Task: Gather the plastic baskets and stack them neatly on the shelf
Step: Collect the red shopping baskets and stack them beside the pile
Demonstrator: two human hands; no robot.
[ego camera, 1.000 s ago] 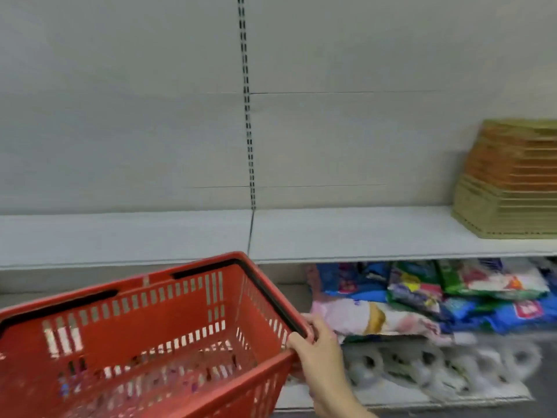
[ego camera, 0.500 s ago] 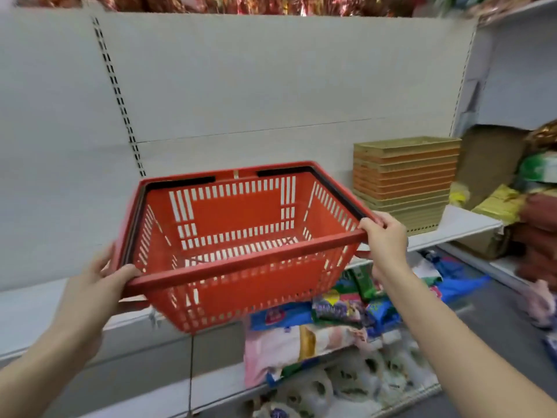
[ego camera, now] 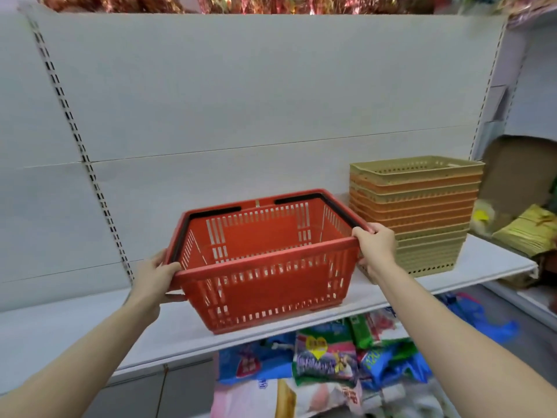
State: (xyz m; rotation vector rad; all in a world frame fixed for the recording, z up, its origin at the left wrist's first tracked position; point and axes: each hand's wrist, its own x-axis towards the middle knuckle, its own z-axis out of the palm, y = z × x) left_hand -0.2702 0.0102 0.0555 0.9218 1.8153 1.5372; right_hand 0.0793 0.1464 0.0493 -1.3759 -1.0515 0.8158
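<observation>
A red plastic shopping basket with black folded handles sits on the white shelf, its base near the shelf's front edge. My left hand grips the basket's left rim and my right hand grips its right rim. Just to the right stands a stack of several tan and orange plastic baskets, nested on the same shelf, close to my right hand.
The shelf's white back panel rises behind. Bagged goods fill the lower shelf. A cardboard box and yellow packets sit on the adjoining shelf at right. Wrapped goods line the top shelf.
The red basket has come down from mid-air onto the shelf, nearer the tan and orange stack. Both hands keep hold of its rims.
</observation>
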